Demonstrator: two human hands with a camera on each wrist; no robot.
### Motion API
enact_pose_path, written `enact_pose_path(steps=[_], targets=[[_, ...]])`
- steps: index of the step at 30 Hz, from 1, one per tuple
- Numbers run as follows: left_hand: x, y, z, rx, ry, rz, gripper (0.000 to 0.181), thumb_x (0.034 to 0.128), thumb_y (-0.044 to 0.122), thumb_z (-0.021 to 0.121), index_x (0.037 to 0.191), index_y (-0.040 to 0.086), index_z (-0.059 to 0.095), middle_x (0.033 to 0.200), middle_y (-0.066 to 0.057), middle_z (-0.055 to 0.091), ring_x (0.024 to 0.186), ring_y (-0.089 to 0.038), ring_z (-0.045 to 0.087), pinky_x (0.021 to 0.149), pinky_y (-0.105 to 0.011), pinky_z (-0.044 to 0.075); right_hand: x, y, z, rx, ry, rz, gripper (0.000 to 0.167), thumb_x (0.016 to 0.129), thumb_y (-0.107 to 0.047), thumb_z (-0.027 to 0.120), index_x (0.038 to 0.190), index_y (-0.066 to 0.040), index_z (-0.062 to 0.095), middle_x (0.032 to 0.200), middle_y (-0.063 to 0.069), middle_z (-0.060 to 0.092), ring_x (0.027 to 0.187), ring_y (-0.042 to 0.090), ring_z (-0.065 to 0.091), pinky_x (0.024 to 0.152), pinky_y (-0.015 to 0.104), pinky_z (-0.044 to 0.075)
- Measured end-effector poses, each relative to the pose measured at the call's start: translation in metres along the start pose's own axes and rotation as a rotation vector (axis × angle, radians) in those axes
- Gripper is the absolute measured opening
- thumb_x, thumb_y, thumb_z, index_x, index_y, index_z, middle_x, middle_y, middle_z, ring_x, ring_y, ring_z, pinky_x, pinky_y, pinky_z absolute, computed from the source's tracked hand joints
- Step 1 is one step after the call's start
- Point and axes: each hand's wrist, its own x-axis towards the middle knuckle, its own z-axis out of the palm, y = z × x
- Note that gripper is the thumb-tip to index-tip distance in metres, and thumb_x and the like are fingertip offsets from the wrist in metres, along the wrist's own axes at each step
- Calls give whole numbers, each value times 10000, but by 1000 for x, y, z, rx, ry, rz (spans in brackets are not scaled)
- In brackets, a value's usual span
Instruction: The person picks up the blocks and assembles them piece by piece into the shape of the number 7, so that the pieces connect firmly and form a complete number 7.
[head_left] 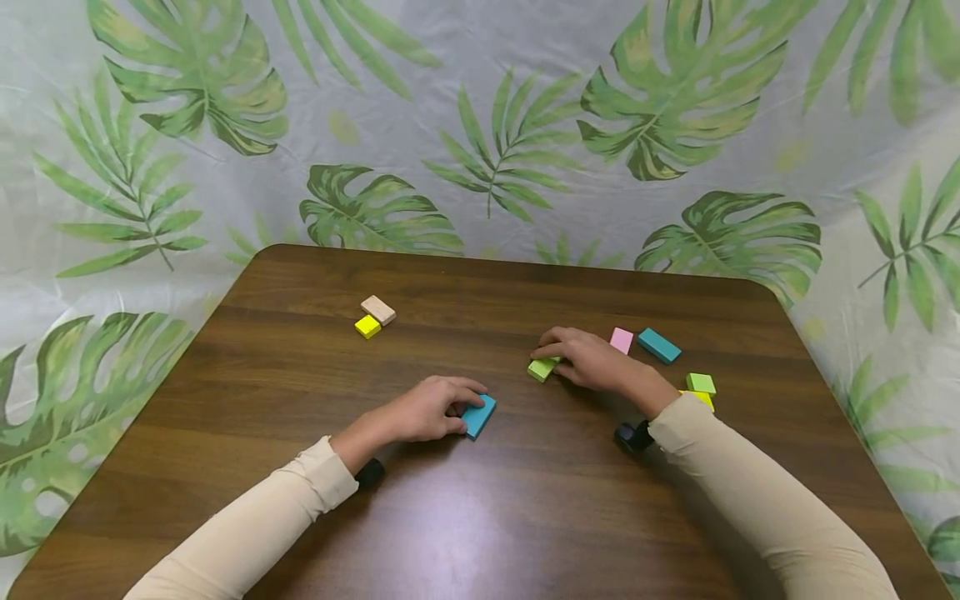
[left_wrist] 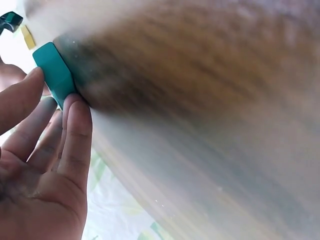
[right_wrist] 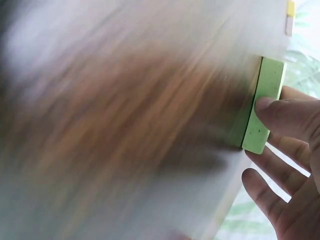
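Observation:
A blue block (head_left: 480, 417) lies flat on the wooden table, and the left hand (head_left: 431, 410) grips it between thumb and fingers. In the left wrist view the thumb of the left hand (left_wrist: 45, 145) touches one side of this blue block (left_wrist: 54, 72) and the fingertips another. The right hand (head_left: 592, 360) pinches a light green block (head_left: 542, 369), whose far end is partly covered by the fingers. In the right wrist view the thumb of the right hand (right_wrist: 295, 145) lies on the face of the green block (right_wrist: 265, 105), with fingers behind it.
On the table's (head_left: 420, 517) far left, a pale wooden block (head_left: 378, 309) touches a yellow block (head_left: 367, 326). Beyond the right hand lie a pink block (head_left: 621, 340) and a teal block (head_left: 660, 346). Right of its wrist, a green block (head_left: 701, 383) adjoins a partly hidden yellow block (head_left: 703, 400).

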Motion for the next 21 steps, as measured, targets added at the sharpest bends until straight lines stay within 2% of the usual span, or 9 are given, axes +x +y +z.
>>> enact_pose_path(steps=[11,21], targets=[[0,2,2,11,-7,-20,392,906,73,706,1290,19,655,1462,-101,549,1095,-217,671,868,-287,556,18,-14,6,61,-23,18,290,927,-36,658,1210,-80,702,1251,114,650,1193,301,610,993,477,510],[-4,7,5,89,48,24,321,886,79,723,1205,44,705,1395,-110,583,1074,-228,664,862,-315,546,31,-24,12,90,-33,-40,312,938,-33,644,1240,-96,695,1270,130,633,1186,301,607,987,463,511]])
